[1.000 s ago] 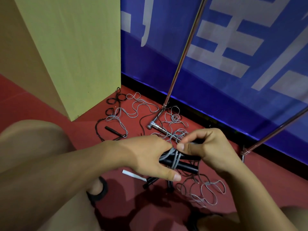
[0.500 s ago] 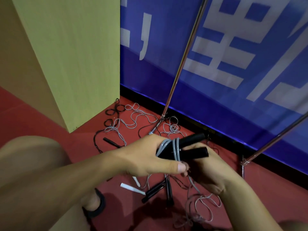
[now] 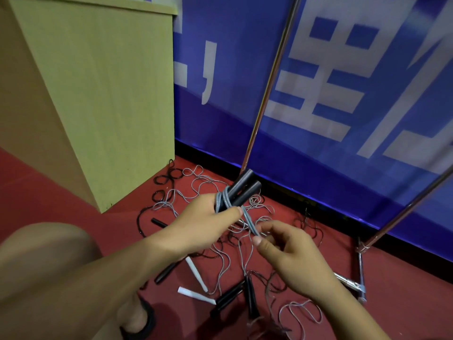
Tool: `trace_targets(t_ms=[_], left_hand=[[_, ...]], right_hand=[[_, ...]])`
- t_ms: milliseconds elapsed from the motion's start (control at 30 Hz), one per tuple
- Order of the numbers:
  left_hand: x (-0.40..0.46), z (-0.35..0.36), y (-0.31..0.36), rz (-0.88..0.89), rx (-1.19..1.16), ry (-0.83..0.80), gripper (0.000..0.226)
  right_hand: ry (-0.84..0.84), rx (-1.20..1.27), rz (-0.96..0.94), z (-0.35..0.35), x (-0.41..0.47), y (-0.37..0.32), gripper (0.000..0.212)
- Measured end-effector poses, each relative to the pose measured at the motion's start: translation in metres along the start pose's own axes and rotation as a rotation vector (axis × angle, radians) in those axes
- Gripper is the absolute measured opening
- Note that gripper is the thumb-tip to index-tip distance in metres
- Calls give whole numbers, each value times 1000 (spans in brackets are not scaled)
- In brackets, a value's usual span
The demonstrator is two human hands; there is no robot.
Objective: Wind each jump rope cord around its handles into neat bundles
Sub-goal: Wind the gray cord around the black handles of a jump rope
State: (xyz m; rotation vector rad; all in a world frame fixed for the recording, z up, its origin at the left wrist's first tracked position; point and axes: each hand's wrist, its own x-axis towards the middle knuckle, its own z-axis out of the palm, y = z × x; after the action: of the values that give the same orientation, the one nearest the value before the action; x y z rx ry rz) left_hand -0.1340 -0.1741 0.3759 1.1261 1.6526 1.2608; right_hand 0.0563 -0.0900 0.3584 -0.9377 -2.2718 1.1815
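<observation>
- Left hand [image 3: 203, 224] grips two black handles [image 3: 241, 190] together, fingers curled round them, pinning the wound grey cord [image 3: 224, 200] in place.
- Right hand [image 3: 291, 256], at five o'clock from the handles, pinches the cord's free run, apparently keeping it taut for wrapping.
- More tangled ropes [image 3: 196, 187] lie on the red floor [image 3: 73, 197].

A sports hall or gym corner is being shown. A red sports floor [image 3: 404, 303] is being met by a blue banner [image 3: 343, 148] printed with large white characters, propped from the front by slanted metal poles [image 3: 268, 87] on a jointed foot. Loose jump ropes [image 3: 196, 190] with black handles are being left scattered on the floor. A pale wooden cabinet [image 3: 103, 99] is being seen standing against the banner.
</observation>
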Motion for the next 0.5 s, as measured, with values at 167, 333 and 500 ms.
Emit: trace_targets(t_ms=[167, 333, 500], left_hand=[[7, -4, -8, -17, -2, 81, 36], [7, -3, -7, -35, -77, 55, 31], [9, -1, -9, 73, 389, 58, 18]], right_hand=[[78, -243, -92, -2, -6, -5, 8], [118, -328, -221, -3, -10, -11, 16], [145, -235, -243, -2, -13, -14, 6]])
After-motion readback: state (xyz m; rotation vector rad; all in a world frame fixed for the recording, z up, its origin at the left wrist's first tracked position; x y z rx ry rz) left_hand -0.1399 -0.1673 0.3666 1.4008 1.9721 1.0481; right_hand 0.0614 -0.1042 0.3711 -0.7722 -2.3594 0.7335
